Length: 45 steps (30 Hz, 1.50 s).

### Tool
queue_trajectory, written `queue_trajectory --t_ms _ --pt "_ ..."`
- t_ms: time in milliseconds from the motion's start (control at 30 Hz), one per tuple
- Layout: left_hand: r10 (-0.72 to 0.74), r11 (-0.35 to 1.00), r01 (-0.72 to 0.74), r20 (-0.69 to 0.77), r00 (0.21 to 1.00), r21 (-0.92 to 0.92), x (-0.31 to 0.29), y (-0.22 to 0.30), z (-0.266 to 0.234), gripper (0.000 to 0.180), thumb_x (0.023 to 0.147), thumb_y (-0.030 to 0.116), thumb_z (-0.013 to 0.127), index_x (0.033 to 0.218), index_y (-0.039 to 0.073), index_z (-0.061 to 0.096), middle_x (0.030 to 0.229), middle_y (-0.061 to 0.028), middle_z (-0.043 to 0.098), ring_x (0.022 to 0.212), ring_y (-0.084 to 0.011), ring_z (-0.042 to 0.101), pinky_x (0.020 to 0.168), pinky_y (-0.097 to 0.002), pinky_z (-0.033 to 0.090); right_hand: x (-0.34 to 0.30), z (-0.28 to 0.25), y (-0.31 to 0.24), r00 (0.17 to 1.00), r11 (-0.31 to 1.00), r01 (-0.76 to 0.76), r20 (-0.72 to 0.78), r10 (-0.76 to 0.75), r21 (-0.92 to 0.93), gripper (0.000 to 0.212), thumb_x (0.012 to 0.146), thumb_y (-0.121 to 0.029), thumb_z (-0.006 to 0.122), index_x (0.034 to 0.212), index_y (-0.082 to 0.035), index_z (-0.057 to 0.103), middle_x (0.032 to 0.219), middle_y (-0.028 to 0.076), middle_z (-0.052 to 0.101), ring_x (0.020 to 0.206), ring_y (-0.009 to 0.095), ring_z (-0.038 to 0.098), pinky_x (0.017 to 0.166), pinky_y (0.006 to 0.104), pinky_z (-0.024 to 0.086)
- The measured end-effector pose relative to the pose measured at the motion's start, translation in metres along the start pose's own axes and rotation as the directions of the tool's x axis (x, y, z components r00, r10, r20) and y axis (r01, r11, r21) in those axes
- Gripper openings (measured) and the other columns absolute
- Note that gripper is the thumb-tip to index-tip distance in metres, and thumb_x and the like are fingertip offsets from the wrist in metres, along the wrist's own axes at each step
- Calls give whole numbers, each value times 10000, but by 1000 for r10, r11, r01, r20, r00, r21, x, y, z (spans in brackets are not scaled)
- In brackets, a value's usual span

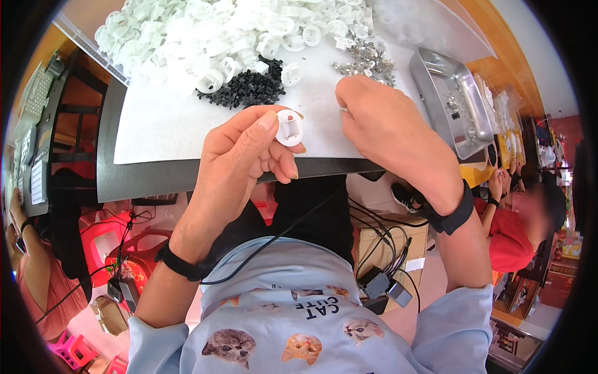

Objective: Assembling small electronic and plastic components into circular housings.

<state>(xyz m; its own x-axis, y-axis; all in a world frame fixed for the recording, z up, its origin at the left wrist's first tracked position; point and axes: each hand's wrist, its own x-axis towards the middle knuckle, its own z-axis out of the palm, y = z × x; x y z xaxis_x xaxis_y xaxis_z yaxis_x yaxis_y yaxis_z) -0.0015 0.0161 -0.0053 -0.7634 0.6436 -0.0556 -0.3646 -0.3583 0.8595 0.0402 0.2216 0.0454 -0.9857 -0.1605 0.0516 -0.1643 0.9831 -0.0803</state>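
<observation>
Between its thumb and fingers, my left hand (240,146) grips a round white plastic part (289,128) with a rectangular slot, held up above the table's front edge. My right hand (386,118) is closed over the white mat, just in front of a heap of small metal pieces (369,62). Its fingertips are turned down and hidden, so whatever they pinch does not show. Beyond my left hand lies a pile of tiny black pieces (246,90). A large heap of similar white plastic parts (205,34) spreads behind that pile.
A metal tray (430,93) with a few small pieces stands at the right. The white mat (162,134) covers the dark table (140,177). Cables (380,240) hang below it. A person in red (514,230) sits at right; another person's arm (47,274) shows at left.
</observation>
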Motion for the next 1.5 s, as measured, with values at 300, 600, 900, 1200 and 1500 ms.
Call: queue_trajectory --t_ms 300,600,900,1200,1500 --pt "25 998 -23 39 999 -63 2 -3 -5 330 987 217 462 1141 -58 561 867 -160 653 633 -151 618 568 -241 494 -2 -1 -5 997 997 -24 77 19 72 94 818 -55 527 882 9 499 831 173 547 786 386 554 677 455 438" --pt "15 1000 -15 -13 1000 9 0 -1 1 359 999 221 400 1130 -77 550 840 -163 645 599 -137 594 558 -241 490 -11 -5 1 1000 993 17 13 -19 114 120 826 -53 540 928 9 527 853 158 540 798 378 547 679 445 436" --pt "16 1000 -16 -15 1000 -7 1 1 -1 360 997 224 402 1132 -80 542 844 -160 645 602 -140 596 563 -247 493 -1 -7 -10 996 995 82 26 -81 -51 112 797 -62 551 757 31 502 753 178 556 773 382 570 656 461 452" --pt "-7 997 7 -6 1000 -72 1 1 -3 359 991 228 411 1133 -74 545 839 -152 648 603 -144 606 551 -250 495 -3 -16 -13 998 901 -52 1 57 431 84 840 -46 580 847 22 531 724 91 566 576 155 523 527 290 425" --pt "-80 993 88 99 992 -76 3 6 -5 411 974 235 408 1192 -94 523 831 -153 645 606 -151 604 539 -257 495 -4 6 -27 983 326 -103 46 178 940 101 889 -97 603 865 -6 565 701 -40 529 598 26 441 507 205 371"
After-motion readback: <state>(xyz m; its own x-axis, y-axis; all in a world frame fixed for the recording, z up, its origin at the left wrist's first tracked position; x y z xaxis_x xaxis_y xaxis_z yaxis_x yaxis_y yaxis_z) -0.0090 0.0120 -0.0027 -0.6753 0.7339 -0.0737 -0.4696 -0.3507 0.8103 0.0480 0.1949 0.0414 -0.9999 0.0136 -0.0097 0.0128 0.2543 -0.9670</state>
